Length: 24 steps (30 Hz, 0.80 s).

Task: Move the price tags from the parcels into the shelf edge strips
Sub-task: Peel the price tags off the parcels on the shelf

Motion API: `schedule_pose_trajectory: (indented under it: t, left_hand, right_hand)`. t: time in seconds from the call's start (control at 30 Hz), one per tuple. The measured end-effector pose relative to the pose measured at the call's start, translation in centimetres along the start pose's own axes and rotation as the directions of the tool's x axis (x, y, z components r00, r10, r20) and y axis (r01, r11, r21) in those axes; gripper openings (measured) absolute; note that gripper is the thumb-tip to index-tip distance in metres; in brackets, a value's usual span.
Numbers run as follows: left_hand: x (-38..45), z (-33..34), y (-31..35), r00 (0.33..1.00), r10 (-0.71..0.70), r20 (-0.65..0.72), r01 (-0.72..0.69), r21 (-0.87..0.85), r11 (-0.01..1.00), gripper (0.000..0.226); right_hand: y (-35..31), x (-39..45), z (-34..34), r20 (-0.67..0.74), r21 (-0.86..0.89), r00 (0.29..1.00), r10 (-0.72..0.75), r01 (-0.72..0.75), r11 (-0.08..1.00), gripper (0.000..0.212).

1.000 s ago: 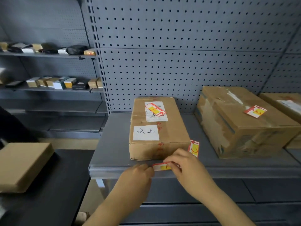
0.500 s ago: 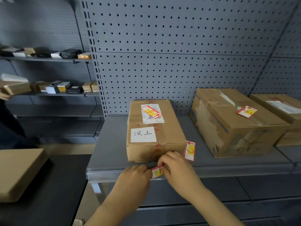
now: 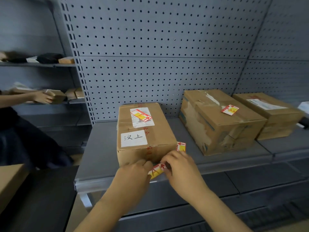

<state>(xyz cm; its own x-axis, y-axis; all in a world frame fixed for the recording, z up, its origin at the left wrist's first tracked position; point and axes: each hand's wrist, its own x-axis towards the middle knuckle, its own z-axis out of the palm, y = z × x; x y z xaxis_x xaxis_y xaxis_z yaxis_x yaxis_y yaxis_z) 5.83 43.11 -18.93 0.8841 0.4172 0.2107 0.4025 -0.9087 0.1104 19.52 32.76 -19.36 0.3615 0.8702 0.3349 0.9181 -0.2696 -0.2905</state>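
Observation:
A red, white and yellow price tag (image 3: 157,170) is pinched between my left hand (image 3: 133,175) and my right hand (image 3: 181,166), tilted, just above the clear edge strip (image 3: 93,184) of the grey shelf. Right behind my hands stands a cardboard parcel (image 3: 143,133) with another price tag (image 3: 141,115) lying on its top. A third tag (image 3: 181,146) leans at that parcel's right front corner. The bigger parcel (image 3: 219,121) to the right carries a price tag (image 3: 229,110) on its top.
A third parcel (image 3: 269,113) sits at the far right of the shelf. Pegboard (image 3: 158,56) backs the shelf. At left another person's hand (image 3: 42,97) holds a small box at a side shelf. A cardboard box (image 3: 10,180) lies on a dark table at lower left.
The tag between my hands has tipped from lying flat along the strip to a slant, its right end raised. At left a person's arm has come into view holding a box.

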Motion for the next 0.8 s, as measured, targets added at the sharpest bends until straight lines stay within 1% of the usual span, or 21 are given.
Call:
schedule_pose_trajectory:
  t: [0.17,0.37,0.57,0.8]
  left_hand:
    - [1.9,-0.4,0.8,0.997,0.082,0.001,-0.082,-0.048,0.996,0.017]
    - [4.1,-1.0,5.3,0.980,0.201,-0.015,-0.201,-0.064,0.977,0.019]
    - [7.8,-0.1,12.3,0.940,0.342,-0.013,-0.342,-0.058,0.938,0.029]
    - [12.6,1.4,24.1,0.857,0.513,-0.057,-0.516,-0.064,0.854,0.028]
  right_hand:
    - [1.3,-1.5,-1.6,-0.015,-0.029,0.993,0.117,-0.117,0.993,0.022]
    - [4.3,-4.0,-4.6,-0.058,-0.062,0.972,0.229,-0.233,0.971,0.018]
    - [9.4,-8.0,-8.5,-0.145,-0.075,0.925,0.351,-0.364,0.928,0.018]
    - [17.2,-13.9,-14.2,-0.208,-0.108,0.862,0.461,-0.489,0.866,0.020]
